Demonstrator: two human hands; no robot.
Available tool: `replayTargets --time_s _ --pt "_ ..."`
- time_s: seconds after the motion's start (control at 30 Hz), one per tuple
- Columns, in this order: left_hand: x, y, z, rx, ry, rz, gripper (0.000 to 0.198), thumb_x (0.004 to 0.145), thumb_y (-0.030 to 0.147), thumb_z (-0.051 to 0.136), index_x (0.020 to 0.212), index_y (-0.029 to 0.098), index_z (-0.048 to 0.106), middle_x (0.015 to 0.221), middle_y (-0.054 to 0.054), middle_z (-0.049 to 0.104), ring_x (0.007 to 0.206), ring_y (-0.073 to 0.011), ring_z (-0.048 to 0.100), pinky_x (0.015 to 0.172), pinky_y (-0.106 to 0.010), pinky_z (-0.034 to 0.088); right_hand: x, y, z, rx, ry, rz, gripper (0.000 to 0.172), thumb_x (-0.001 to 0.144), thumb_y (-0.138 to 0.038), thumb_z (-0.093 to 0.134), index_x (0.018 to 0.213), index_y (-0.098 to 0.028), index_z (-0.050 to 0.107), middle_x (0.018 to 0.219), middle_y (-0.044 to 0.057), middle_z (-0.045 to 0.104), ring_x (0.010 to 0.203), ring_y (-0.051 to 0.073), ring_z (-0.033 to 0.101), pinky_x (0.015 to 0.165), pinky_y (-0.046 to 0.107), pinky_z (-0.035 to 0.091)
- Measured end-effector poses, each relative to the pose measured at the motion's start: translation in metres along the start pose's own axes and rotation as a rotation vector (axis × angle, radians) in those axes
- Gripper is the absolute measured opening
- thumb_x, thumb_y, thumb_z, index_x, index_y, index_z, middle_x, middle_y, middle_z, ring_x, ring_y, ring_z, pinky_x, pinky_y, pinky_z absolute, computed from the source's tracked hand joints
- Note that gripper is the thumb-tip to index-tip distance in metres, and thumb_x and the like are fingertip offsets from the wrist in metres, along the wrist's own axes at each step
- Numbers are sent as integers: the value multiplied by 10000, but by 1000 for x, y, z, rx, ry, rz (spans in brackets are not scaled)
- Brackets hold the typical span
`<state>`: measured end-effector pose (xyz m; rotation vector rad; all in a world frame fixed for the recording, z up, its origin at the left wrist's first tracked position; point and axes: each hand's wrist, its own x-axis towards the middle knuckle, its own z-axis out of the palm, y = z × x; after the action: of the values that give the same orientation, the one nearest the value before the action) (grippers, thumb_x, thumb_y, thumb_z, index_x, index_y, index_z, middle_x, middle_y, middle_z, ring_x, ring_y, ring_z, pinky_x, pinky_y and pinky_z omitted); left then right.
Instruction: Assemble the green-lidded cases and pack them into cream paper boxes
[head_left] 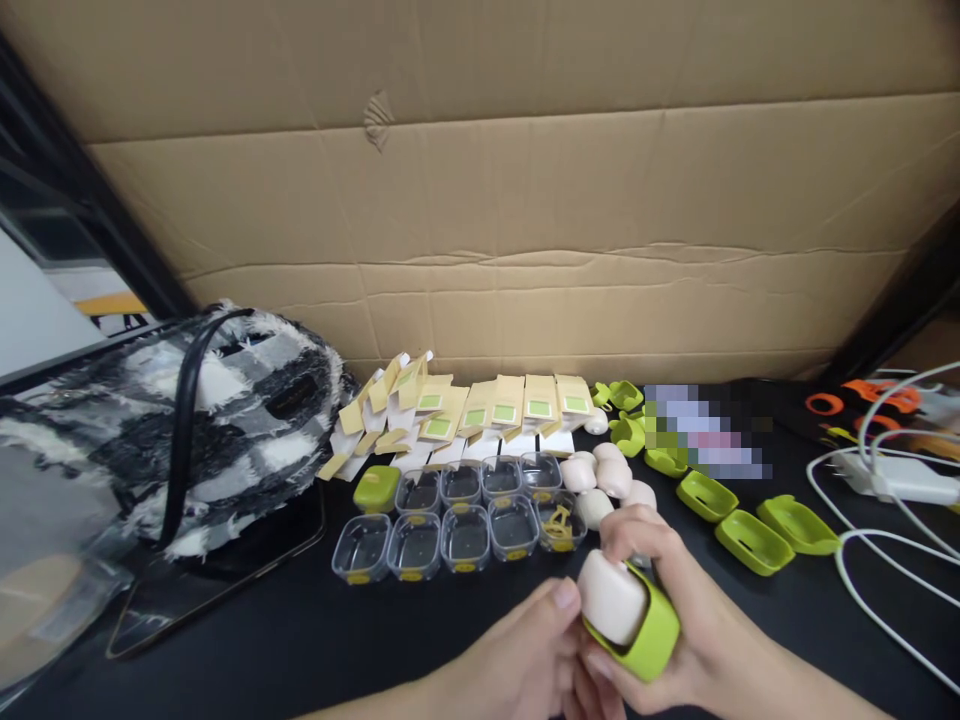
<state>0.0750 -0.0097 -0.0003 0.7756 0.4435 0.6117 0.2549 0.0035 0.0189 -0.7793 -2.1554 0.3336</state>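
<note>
Both hands meet low in the middle of the view over a black table (315, 630). My right hand (675, 620) is closed around a lime-green case (651, 645) with a pale pink rounded piece (611, 597) set in it. My left hand (525, 660) pinches the pink piece, thumb on its left side. Just behind the hands lie several loose pink pieces (607, 478).
Clear small plastic boxes (465, 520) stand in two rows, with one green case (375, 488) at their left. Folded card inserts (480, 410) line the back. More green cases (750, 540) lie at right, beside white cables (870, 560). A black-and-white fuzzy bag (187, 420) sits left. Cardboard (525, 200) walls the back.
</note>
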Motion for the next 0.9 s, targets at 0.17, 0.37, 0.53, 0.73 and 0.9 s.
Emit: replayTargets --time_s 0.17,0.37,0.53,0.73,0.9 --pt "-2 3 2 -158 -37 -75 568 795 685 499 972 160 623 748 -8 581 625 -103 500 664 -218 363 -6 0 0 77 -66 -9 672 731 -313 747 1230 -226 304 1121 96 470 1033 233 567 807 274 541" --pt "1 5 -8 -166 -6 91 341 771 449 635 945 186 506 776 -16 646 539 -114 608 514 -221 468 9 -9 -18 130 -205 24 271 849 -69 540 1018 -271 478 1079 22 618 991 113 637 836 178 521" --pt "0 6 -4 89 44 173 532 703 475 752 1009 177 435 736 8 613 447 -50 529 418 -150 392 14 -13 -16 38 -97 -86 366 731 -31 613 1024 -235 530 1012 27 674 959 123 666 839 172 519" --pt "-3 11 14 262 229 183 425 603 102 771 781 191 396 659 100 410 530 -3 360 455 -106 272 10 -17 -7 0 19 -133 280 690 -21 557 900 -207 557 908 43 700 806 137 693 715 206 556" --pt "-3 -3 3 237 118 83 531 641 443 790 842 210 357 620 100 490 425 -8 429 408 -123 323 10 -16 0 31 34 -112 264 636 -19 497 827 -198 537 801 42 659 661 136 622 576 236 538"
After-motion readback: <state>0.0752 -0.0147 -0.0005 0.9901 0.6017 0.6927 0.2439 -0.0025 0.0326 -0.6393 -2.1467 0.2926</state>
